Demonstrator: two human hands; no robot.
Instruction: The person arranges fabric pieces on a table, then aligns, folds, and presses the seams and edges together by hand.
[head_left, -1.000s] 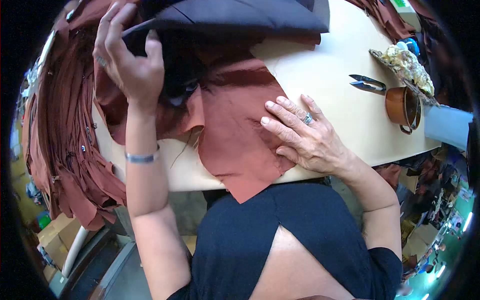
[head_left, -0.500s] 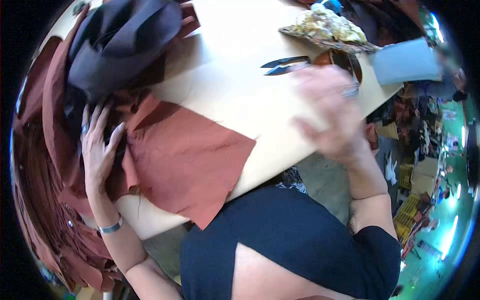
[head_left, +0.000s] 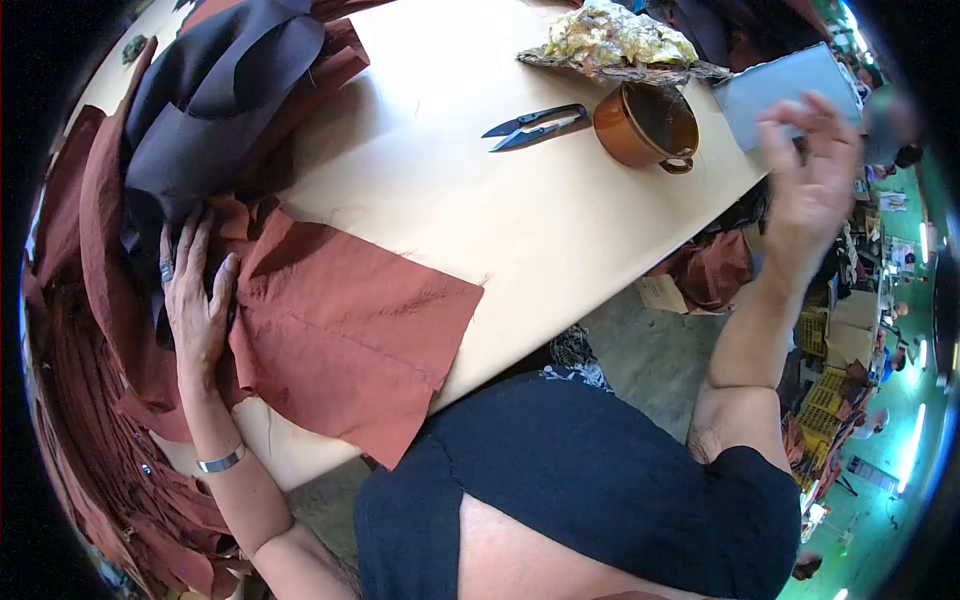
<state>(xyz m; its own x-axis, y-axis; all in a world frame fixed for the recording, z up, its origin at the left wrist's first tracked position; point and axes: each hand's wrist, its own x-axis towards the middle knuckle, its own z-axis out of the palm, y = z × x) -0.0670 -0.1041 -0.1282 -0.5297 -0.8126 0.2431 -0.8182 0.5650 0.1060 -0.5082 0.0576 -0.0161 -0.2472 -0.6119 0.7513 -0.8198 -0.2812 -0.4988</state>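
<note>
My left hand (head_left: 196,305) rests flat on dark and rust-red cloth at the left of the table, fingers extended and slightly apart. Beside it spreads a rust-red cloth piece (head_left: 360,320) with frayed edges, its near corner over the table edge. Dark grey cloth (head_left: 215,120) is bunched just beyond those fingers. My right hand (head_left: 812,190) is raised off the table's right edge, somewhat blurred, fingers loosely bent and apart, nothing visible in it. Black thread snips (head_left: 535,127) lie on the table with blades apart, near a brown mug (head_left: 645,125).
A crumpled yellowish-white heap on a flat, ragged base (head_left: 620,45) sits at the back of the pale table (head_left: 430,190). Behind my right hand is a light blue-grey panel (head_left: 745,105). Yellow crates (head_left: 825,400) stand on the floor at right. More rust-red cloth (head_left: 100,450) hangs at left.
My right hand has moved right and away from beside the snips and mug, leaving both in full view. The left hand stays on the cloth; the whole view has shifted slightly.
</note>
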